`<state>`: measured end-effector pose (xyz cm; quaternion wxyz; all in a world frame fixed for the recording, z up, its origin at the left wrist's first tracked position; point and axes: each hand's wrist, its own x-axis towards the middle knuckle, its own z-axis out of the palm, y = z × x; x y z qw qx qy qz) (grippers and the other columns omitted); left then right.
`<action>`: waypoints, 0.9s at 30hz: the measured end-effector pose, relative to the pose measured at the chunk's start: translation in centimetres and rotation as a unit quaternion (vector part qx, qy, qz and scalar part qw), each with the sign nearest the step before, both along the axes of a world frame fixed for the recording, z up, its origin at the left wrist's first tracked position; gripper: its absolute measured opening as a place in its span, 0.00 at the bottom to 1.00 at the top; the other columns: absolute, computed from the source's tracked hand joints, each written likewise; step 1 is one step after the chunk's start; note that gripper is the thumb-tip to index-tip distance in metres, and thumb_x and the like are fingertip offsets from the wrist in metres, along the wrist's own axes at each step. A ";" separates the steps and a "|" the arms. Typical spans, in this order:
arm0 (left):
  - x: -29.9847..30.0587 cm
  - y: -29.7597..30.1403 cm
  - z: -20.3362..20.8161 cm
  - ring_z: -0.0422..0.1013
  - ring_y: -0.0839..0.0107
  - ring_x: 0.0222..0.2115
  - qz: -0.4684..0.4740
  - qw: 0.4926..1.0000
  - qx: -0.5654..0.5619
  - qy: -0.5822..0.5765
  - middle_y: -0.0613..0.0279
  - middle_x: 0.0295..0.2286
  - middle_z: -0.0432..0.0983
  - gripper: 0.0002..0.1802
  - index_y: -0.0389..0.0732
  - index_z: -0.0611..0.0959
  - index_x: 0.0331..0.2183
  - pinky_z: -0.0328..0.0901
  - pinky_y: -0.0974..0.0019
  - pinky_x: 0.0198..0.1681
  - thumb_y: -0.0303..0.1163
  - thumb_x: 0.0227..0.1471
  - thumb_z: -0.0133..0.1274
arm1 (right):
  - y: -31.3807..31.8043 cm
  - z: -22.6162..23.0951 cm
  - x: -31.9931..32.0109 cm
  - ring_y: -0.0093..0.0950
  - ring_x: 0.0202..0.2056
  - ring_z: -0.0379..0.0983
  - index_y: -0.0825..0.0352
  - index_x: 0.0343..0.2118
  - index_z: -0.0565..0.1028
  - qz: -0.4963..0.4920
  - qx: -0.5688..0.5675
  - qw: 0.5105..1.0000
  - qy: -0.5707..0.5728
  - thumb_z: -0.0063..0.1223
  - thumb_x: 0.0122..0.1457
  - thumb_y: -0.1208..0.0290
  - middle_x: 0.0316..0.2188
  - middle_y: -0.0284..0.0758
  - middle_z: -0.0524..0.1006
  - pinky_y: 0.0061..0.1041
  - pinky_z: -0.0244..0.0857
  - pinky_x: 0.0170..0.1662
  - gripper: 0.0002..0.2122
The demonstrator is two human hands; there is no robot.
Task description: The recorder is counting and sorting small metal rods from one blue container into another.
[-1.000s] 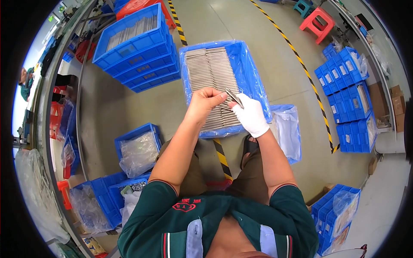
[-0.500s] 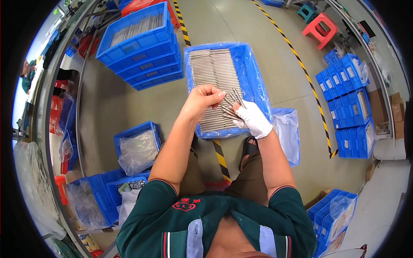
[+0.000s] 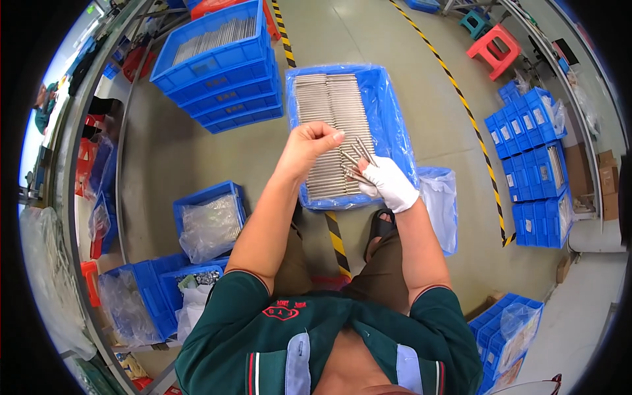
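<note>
My right hand (image 3: 390, 183), in a white glove with bare fingertips, is closed round several slim silvery metal rods (image 3: 355, 158) that fan out toward the upper left. Just left of their tips is my left hand (image 3: 308, 150), bare, thumb and forefinger pinched together. Whether anything sits in that pinch is too small to tell. Beneath both hands stands a blue crate (image 3: 388, 92) lined with clear plastic. Inside it, similar metal rods (image 3: 329, 99) lie side by side in two columns; my hands and the held rods cover part of them.
Stacked blue crates (image 3: 230, 99), the top one filled with rods, stand at the far left. Another lined blue bin (image 3: 440, 210) is beside the crate on the right. Blue bins (image 3: 207, 217) with plastic bags are at the left. A red stool (image 3: 494, 52) stands far right.
My left hand has drawn slightly up and left, away from the rod tips. The right hand keeps its hold on the rods, almost unmoved. The view has shifted a little.
</note>
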<state>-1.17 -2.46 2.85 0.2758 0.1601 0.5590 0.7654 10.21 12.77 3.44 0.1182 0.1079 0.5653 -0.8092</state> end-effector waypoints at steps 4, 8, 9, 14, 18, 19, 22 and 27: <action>0.3 0.2 -0.3 0.65 0.82 0.23 -0.052 0.999 -0.006 0.001 0.68 0.21 0.73 0.05 0.36 0.78 0.23 0.60 0.77 0.30 0.27 0.42 0.57 | -0.3 0.0 0.1 0.13 0.14 0.50 0.67 0.27 0.68 0.014 0.017 1.000 -0.021 0.47 0.56 0.60 0.16 0.25 0.62 0.14 0.42 0.16 0.13; 0.4 0.2 -0.3 0.66 0.81 0.24 -0.065 0.996 -0.041 0.033 0.66 0.21 0.73 0.05 0.36 0.78 0.23 0.61 0.77 0.30 0.26 0.42 0.58 | -0.4 -0.1 0.0 0.13 0.15 0.52 0.66 0.28 0.68 -0.011 0.011 0.999 -0.049 0.47 0.56 0.65 0.18 0.24 0.63 0.13 0.46 0.16 0.09; 0.5 0.2 -0.2 0.66 0.81 0.24 -0.065 0.993 -0.076 0.065 0.66 0.21 0.73 0.05 0.36 0.78 0.23 0.61 0.77 0.29 0.26 0.42 0.57 | -0.3 -0.1 -0.1 0.13 0.15 0.52 0.66 0.28 0.68 -0.005 0.011 1.000 -0.028 0.47 0.56 0.65 0.18 0.24 0.63 0.13 0.46 0.16 0.09; 0.6 0.1 -0.1 0.65 0.82 0.23 -0.039 0.993 -0.080 0.072 0.68 0.20 0.72 0.04 0.35 0.79 0.23 0.60 0.77 0.27 0.25 0.42 0.57 | -0.5 -0.2 -0.1 0.12 0.15 0.52 0.66 0.27 0.68 -0.015 0.010 0.999 -0.047 0.48 0.55 0.65 0.17 0.24 0.63 0.13 0.46 0.16 0.09; -0.1 -0.4 0.0 0.65 0.82 0.22 -0.029 0.998 -0.044 0.024 0.67 0.20 0.72 0.05 0.35 0.78 0.23 0.60 0.77 0.28 0.26 0.43 0.57 | -0.8 -0.3 -0.2 0.13 0.14 0.52 0.65 0.24 0.67 -0.025 0.021 0.998 -0.047 0.50 0.54 0.63 0.16 0.24 0.62 0.15 0.45 0.16 0.10; -0.2 -0.5 0.0 0.65 0.82 0.23 -0.049 0.998 -0.043 0.026 0.67 0.20 0.72 0.05 0.35 0.78 0.23 0.60 0.77 0.28 0.26 0.43 0.57 | -0.8 -0.3 -0.2 0.13 0.14 0.52 0.65 0.23 0.67 0.013 0.035 0.998 -0.047 0.50 0.54 0.63 0.15 0.24 0.61 0.15 0.45 0.16 0.11; -0.2 -0.8 0.1 0.65 0.82 0.23 -0.064 0.996 -0.053 0.014 0.67 0.21 0.72 0.05 0.35 0.78 0.23 0.60 0.77 0.28 0.26 0.41 0.58 | -0.7 -0.4 -0.1 0.13 0.14 0.52 0.64 0.22 0.67 0.054 0.072 0.995 -0.045 0.50 0.53 0.63 0.14 0.24 0.60 0.16 0.45 0.16 0.11; 0.0 -0.8 0.2 0.65 0.82 0.23 -0.103 0.989 -0.090 0.051 0.68 0.21 0.72 0.06 0.34 0.79 0.24 0.60 0.77 0.28 0.26 0.42 0.57 | -0.9 -0.7 0.0 0.14 0.14 0.52 0.64 0.22 0.67 0.065 0.091 0.993 -0.046 0.48 0.54 0.63 0.14 0.23 0.60 0.17 0.45 0.16 0.11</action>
